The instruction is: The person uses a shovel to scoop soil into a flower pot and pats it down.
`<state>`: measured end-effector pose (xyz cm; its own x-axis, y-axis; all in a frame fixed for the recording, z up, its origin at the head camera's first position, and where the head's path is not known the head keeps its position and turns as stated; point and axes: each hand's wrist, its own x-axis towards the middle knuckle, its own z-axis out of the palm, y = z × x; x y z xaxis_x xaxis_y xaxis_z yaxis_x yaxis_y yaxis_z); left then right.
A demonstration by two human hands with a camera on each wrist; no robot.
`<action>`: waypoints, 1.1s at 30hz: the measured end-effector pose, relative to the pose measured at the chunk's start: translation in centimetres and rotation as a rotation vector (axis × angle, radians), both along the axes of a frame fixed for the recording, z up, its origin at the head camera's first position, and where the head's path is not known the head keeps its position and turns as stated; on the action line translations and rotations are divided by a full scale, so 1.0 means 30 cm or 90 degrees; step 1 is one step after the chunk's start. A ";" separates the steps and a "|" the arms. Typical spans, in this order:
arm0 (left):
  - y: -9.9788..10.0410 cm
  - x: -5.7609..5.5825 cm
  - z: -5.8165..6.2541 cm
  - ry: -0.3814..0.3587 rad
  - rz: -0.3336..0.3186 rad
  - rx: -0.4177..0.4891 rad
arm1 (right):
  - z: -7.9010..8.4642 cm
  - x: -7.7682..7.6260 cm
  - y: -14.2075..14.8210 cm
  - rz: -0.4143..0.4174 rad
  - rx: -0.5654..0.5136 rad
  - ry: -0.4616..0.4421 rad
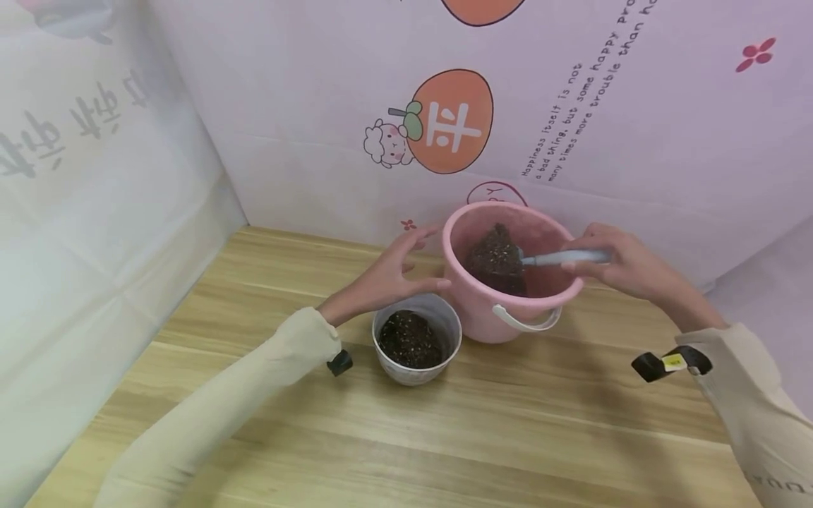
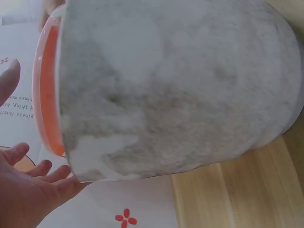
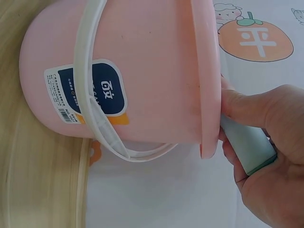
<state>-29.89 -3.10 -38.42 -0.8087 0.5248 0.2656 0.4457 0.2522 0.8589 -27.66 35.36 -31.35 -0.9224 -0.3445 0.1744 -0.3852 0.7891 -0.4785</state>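
Observation:
A pink bucket point(image 1: 489, 317) stands near the wall with dark soil point(image 1: 498, 264) inside it. My right hand point(image 1: 625, 267) grips the pale blue-grey handle point(image 1: 546, 259) of a small tool reaching over the bucket's rim; soil hides the tool's far end. In the right wrist view, the fingers curl round that handle point(image 3: 249, 147). My left hand point(image 1: 396, 279) is spread between the bucket and a whitish pot point(image 1: 416, 376), holding nothing. The pot contains dark soil point(image 1: 409, 340) and fills much of the left wrist view, its side stained grey.
The bucket's white handle point(image 1: 527, 323) hangs at its front. Underneath is a wood-grain tabletop point(image 1: 444, 444). A printed cloth wall point(image 1: 305, 106) rises directly behind, and another pale sheet point(image 1: 95, 212) borders the left side.

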 end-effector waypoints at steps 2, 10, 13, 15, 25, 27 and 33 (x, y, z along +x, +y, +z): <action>-0.005 0.001 -0.008 -0.004 -0.008 0.002 | 0.002 0.002 0.000 -0.001 0.001 -0.001; -0.076 0.024 -0.056 -0.048 -0.042 -0.011 | -0.008 0.010 -0.006 -0.007 -0.013 0.004; -0.105 0.038 -0.072 -0.055 -0.070 -0.020 | -0.012 0.013 -0.002 -0.007 -0.023 0.011; -0.116 0.048 -0.081 -0.053 -0.086 -0.029 | -0.013 0.016 0.001 -0.010 -0.027 0.018; -0.146 0.092 -0.108 -0.045 -0.125 -0.074 | -0.014 0.029 0.006 -0.008 -0.028 0.027; -0.157 0.098 -0.113 -0.041 -0.138 -0.076 | -0.013 0.032 0.006 -0.011 -0.031 0.025; -0.192 0.115 -0.139 -0.040 -0.167 -0.086 | -0.005 0.051 0.008 -0.016 -0.032 0.036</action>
<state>-26.44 -8.86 -42.58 -0.6540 0.7447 0.1328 0.4575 0.2496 0.8535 -26.12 35.59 -31.49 -0.9191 -0.3107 0.2423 -0.3926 0.7748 -0.4956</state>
